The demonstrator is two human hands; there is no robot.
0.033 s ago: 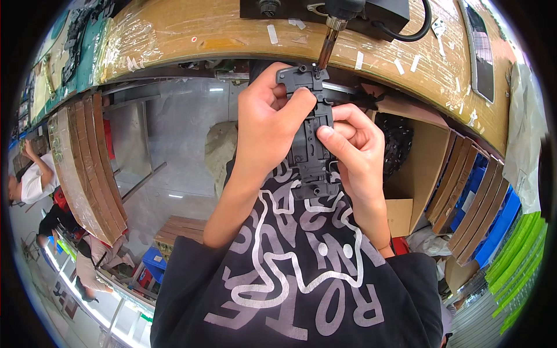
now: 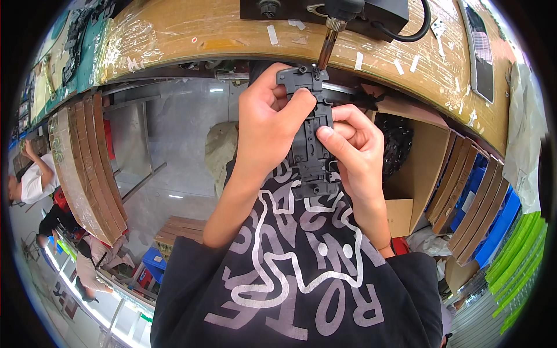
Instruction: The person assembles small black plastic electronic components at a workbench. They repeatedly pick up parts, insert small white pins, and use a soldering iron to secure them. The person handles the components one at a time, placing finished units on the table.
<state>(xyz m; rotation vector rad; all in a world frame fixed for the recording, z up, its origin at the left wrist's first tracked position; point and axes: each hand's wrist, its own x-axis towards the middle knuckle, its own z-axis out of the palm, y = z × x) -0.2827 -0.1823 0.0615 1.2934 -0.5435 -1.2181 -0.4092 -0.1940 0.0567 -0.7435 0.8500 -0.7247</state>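
Both my hands hold a long black moulded plastic part (image 2: 310, 148) in front of my chest. My left hand (image 2: 270, 119) grips its upper left side, with the thumb lying across its face. Lower on the right edge, my right hand (image 2: 355, 142) pinches it between thumb and fingers. A fixed tool with a slim metal shaft (image 2: 328, 46) and a black head comes down from above. Its tip meets the part's upper right corner, or stands just over it; I cannot tell which. The fingers behind the part are hidden.
A wooden workbench (image 2: 191, 36) crosses the top, with a black box (image 2: 380, 16) and cable on it. An open carton (image 2: 426, 168) of black parts stands at right, beside stacked cardboard (image 2: 473, 203). More cardboard (image 2: 87, 168) stands at left. Other people are at far left.
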